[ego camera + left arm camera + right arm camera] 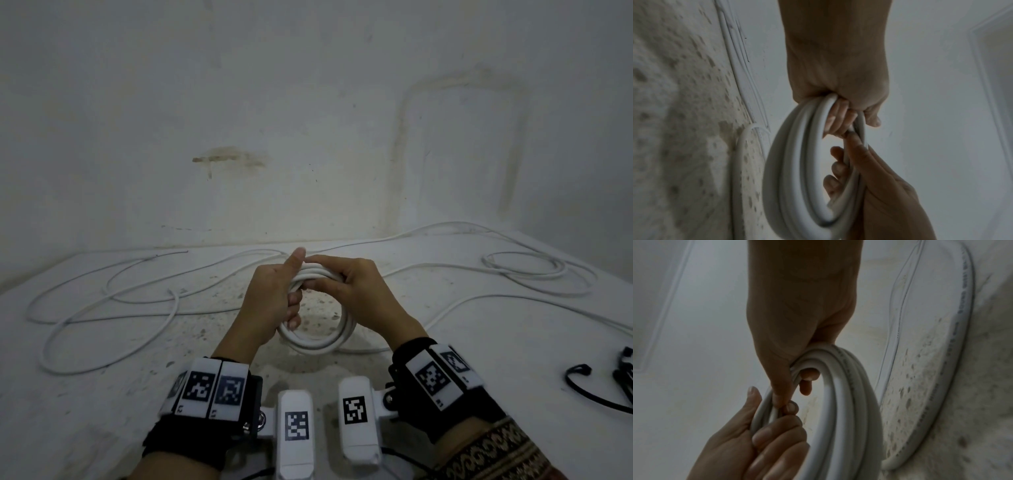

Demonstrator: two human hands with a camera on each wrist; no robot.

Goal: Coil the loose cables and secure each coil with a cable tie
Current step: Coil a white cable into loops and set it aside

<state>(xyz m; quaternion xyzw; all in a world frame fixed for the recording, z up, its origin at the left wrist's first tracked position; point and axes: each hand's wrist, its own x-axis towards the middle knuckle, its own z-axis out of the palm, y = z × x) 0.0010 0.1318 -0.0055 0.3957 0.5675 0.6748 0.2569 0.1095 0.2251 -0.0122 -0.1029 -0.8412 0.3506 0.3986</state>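
A white cable coil (315,346) of several loops is held upright just above the table's middle. My left hand (274,301) grips its left side, fingers curled through the loops and thumb raised. My right hand (352,287) pinches the top of the coil next to that thumb. The left wrist view shows my left hand (838,81) closed round the coil (793,162), with my right hand (879,186) below it. In the right wrist view my right hand (797,321) clasps the coil (849,402) and my left hand (746,443) holds it lower down.
Loose white cable (102,308) sprawls in wide loops over the left of the speckled table (445,342). More cable (524,270) loops at the right back. Black cable ties (589,387) lie at the right edge. A stained wall (308,137) stands behind the table.
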